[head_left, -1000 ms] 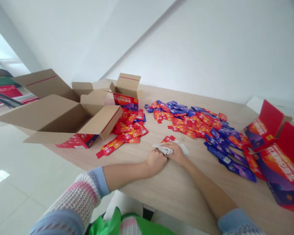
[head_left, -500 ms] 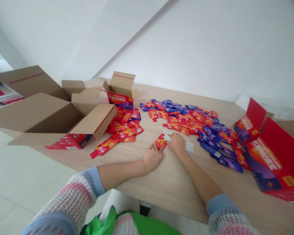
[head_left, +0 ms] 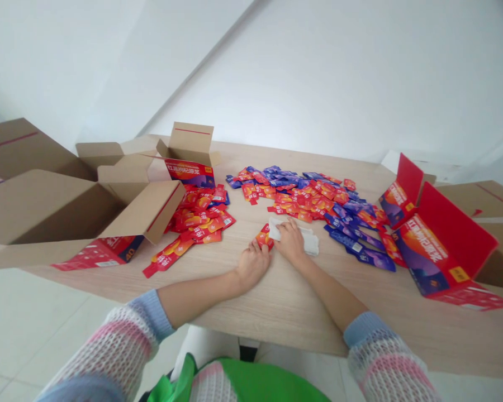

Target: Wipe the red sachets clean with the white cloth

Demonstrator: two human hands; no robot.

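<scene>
A red sachet (head_left: 264, 237) lies on the wooden table (head_left: 276, 301) between my two hands. My left hand (head_left: 254, 265) is closed on the sachet's near end. A folded white cloth (head_left: 309, 241) is under my right hand (head_left: 289, 240), whose fingers press it down at the sachet's right edge. The cloth covers part of the sachet. Beyond my hands spreads a pile of red sachets (head_left: 305, 200) and blue sachets (head_left: 352, 226). Another heap of red sachets (head_left: 199, 218) lies to the left.
Large open cartons (head_left: 79, 206) stand at the left, with a smaller open box (head_left: 190, 167) behind the left heap. Red open boxes (head_left: 433, 251) stand at the right. A white wall rises behind the table.
The head view has shifted to the right, so most things appear farther left. My right hand and the white cloth have moved slightly over the sachet, with the cloth lying flatter.
</scene>
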